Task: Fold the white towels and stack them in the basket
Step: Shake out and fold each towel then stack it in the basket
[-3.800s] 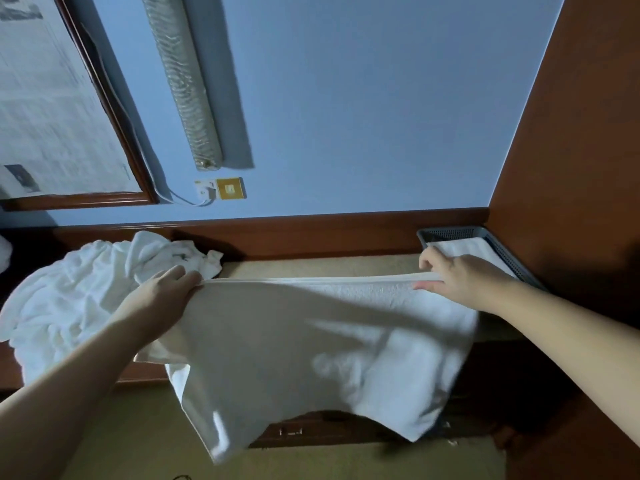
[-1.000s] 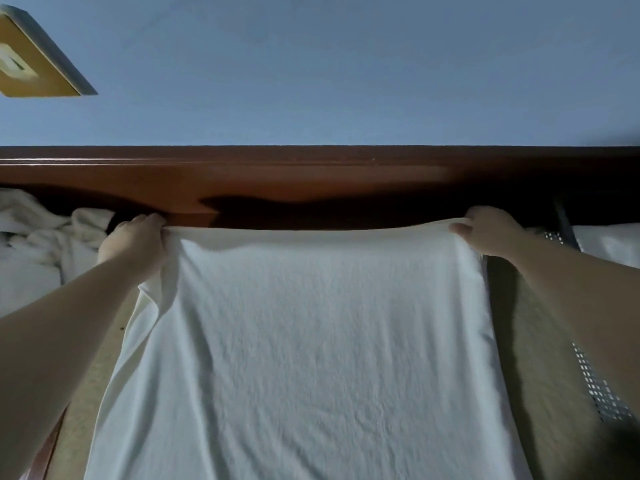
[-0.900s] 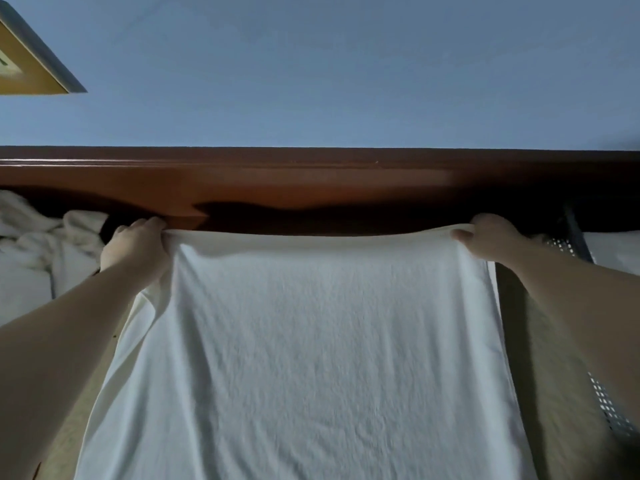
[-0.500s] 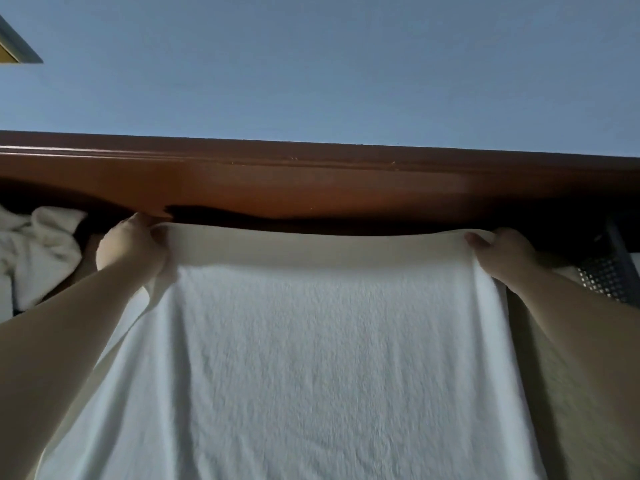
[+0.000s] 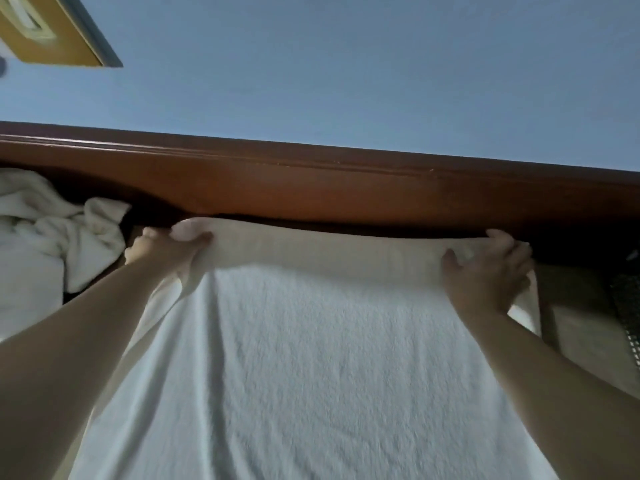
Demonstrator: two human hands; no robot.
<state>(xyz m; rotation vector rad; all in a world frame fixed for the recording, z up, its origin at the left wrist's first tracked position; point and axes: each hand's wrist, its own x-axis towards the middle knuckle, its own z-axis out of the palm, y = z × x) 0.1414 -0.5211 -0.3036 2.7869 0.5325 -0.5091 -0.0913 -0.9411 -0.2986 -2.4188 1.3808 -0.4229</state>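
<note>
Towel: the white towel point(image 5: 311, 358) lies spread flat on the surface, running from the near edge of the view up to the wooden backboard point(image 5: 346, 188).
Left hand: the left hand point(image 5: 166, 251) has its fingers curled round the far left corner, thumb on top, pinching the cloth.
Right hand: the right hand point(image 5: 488, 271) grips the far right corner, fingers wrapped over the hem and thumb pressed in from the near side.
What just changed: half a second ago that far hem lay stretched taut and flat between the hands. Now it has been lifted and is rolling back towards the person, so a pale band of turned-over cloth shows along the far edge!
Meaning for the task: by my reading the spreading is finished and the first fold has begun; the far edge looks set to travel towards the near one.
Watch for: both corners need to come across level, or the fold will land skewed.
Unfolded pile: crumpled white towels point(image 5: 45, 237) wait at the left, just beside the left hand, so more folding remains.
Basket: only a sliver of the perforated basket point(image 5: 628, 306) shows at the right edge, near the right forearm; what it holds cannot be made out.
Progress: early for this towel, nothing stacked from it yet.
</note>
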